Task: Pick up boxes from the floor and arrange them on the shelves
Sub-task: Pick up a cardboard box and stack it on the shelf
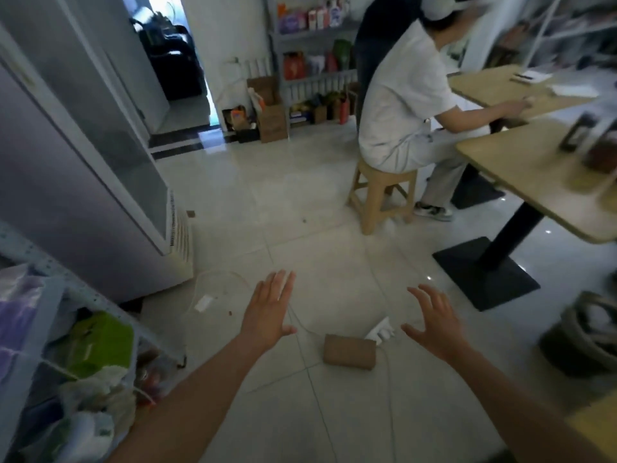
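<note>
A small brown cardboard box (349, 355) lies on the pale tiled floor, low in the middle of the view. My left hand (271, 310) hovers above and to the left of it, fingers straight and spread, holding nothing. My right hand (434, 320) hovers to the right of the box, fingers spread and slightly bent, also empty. Neither hand touches the box. A metal shelf (36, 272) with bags on it stands at the lower left.
A white power strip (380, 330) with thin cables lies just behind the box. A tall fridge (83, 182) stands at left. A person sits on a stool (380, 198) at wooden tables (534, 175) on the right. A dark bag (587, 332) sits at the far right.
</note>
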